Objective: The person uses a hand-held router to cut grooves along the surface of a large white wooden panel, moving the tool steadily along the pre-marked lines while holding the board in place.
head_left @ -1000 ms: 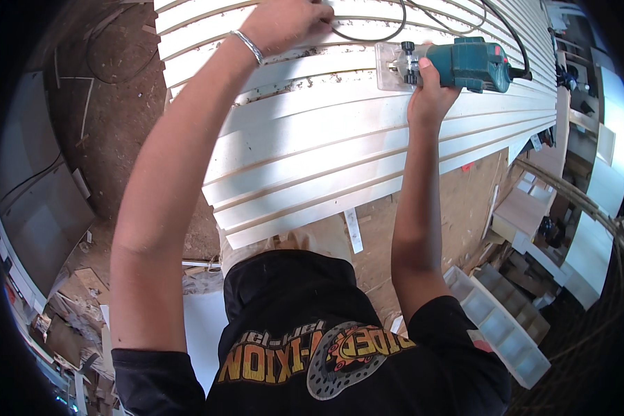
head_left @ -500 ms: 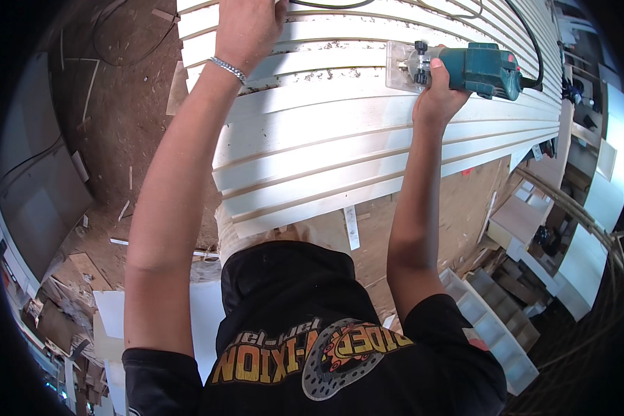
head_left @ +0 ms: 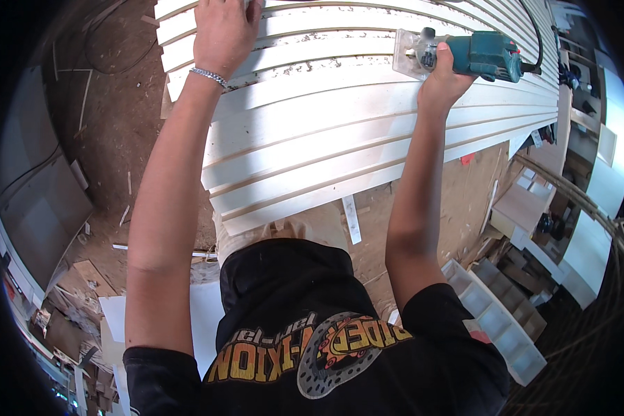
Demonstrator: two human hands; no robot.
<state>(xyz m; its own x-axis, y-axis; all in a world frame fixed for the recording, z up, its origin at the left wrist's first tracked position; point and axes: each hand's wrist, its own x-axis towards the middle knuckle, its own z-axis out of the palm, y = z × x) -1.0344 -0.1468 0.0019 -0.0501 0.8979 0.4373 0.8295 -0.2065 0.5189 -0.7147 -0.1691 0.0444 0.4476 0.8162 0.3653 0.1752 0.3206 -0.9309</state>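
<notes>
A stack of long white wooden strips [head_left: 340,132] lies across the top of the head view, running left to right. My right hand [head_left: 442,78] grips a teal trim router [head_left: 478,55] with a clear square base [head_left: 408,53] that rests on the strips. Its black cable [head_left: 534,35] runs off toward the upper right. My left hand [head_left: 225,31], with a metal bracelet on the wrist, presses flat on the strips at the far left end. Wood dust lies on the strips between my hands.
Below the strips is a dirt floor [head_left: 118,139] with offcuts and a coiled cable. A white shelf unit [head_left: 496,319] lies at the lower right, white panels [head_left: 589,243] at the right, grey boards [head_left: 41,208] at the left.
Both hands sit higher in the picture than before. The router has slid a little along the strips with my right hand, and my left hand has shifted along the strips' far edge.
</notes>
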